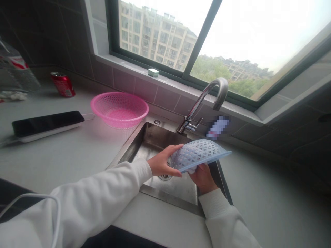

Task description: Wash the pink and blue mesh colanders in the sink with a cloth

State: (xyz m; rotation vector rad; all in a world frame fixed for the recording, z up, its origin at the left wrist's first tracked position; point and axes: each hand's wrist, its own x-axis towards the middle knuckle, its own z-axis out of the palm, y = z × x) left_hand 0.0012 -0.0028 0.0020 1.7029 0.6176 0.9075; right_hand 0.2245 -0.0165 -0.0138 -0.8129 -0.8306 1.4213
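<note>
Pale blue plastic basket [198, 155] sits tilted on its side above the steel sink [152, 144], its domed outer wall turned up and its flat rim running as a smooth band along the lower right edge. The wall is an open lattice of small triangular and diamond holes. Left hand [162, 162] clamps the basket's left side, with its fingers [174, 150] laid across the mesh. Right hand [203, 178] is cupped under the rim, its fingers hidden behind the basket. The 2 hands stand apart, 1 on each side, and both grip it. White sleeves cover both forearms, and a white cable [33, 203] lies over the left one.

Just below the left hand is the sink's drain [164, 177]. A chrome tap [204, 106] curves up beyond the basket. On the bench [258, 193] to the left of the sink stand a pink basket [119, 110], a red can [62, 84] lying on its side and a black phone [48, 123] on a white strip. A small soap box [153, 72] rests on the window sill.
</note>
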